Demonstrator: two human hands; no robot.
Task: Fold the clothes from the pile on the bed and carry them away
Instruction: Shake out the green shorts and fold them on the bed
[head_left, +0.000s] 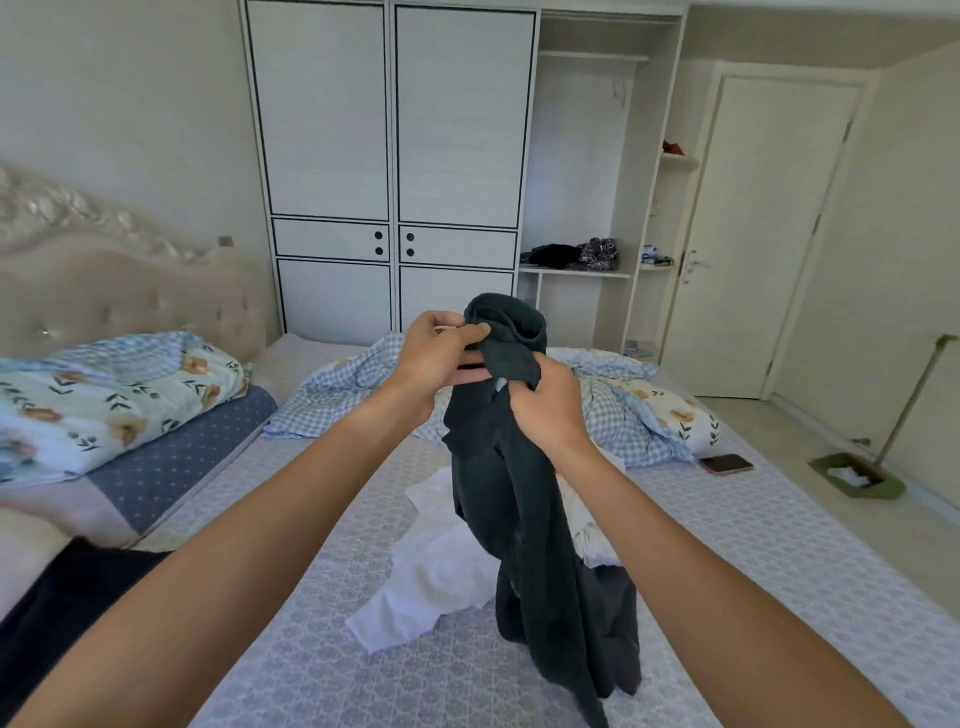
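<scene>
wardrobe (395, 156): upper middle of the frame, two tall doors closed, open shelf section on its right side
open shelves (576, 271): a dark bundle and some patterned stuff sit on the middle shelf, small bits on the narrow side shelves, too small to tell what
dustpan (857, 480): far right on the floor, green, something white inside it
dark garment (519, 493): center of the frame, held up over the bed, long axis runs pretty much top to bottom, the bunched top end points up and the lower end trails down onto the mattress at the bottom of the frame
left hand (441, 358): curled, pinching the bunched top of the garment from the left
right hand (550, 405): gripping the fabric just below and to the right of the left one
clothes pile (431, 577): white pieces crumpled on the bed (260, 519) right behind the hanging garment, a dark grey bit at lower right of it
phone (726, 464): right of center, lying flat on the mattress near the checked quilt (623, 410)
</scene>
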